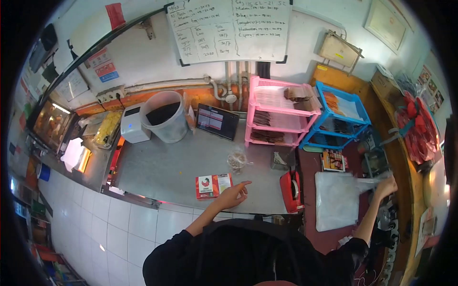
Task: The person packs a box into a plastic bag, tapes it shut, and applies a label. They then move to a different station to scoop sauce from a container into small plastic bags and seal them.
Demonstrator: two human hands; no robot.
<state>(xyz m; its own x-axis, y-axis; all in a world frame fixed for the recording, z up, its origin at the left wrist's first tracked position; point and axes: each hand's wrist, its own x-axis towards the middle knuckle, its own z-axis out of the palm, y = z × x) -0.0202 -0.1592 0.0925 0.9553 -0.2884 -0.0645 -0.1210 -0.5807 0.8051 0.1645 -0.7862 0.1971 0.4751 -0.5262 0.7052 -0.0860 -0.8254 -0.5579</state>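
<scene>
My left hand [234, 194] is over the front of the metal counter, fingers stretched out and holding nothing. Just beside it lies a red and white printed box [210, 187]. Out to the far right, my right hand [385, 186] is closed, pinching a clear plastic bag [366, 183] that trails towards a stack of clear plastic bags [336, 205] on the dark red surface. Part of the held bag is blurred. Between my hands stands a red tape dispenser [290, 193]. A knotted clear bag of small pale things [236, 161] sits behind my left hand.
Pink tiered rack [285, 112] and blue tiered rack [338, 114] stand at the back. A tablet [217, 122], a large bucket [167, 125] and a white printer [135, 125] line the wall. Red plastic bags [415, 128] hang at the right. A metal tin [280, 161] stands mid-counter.
</scene>
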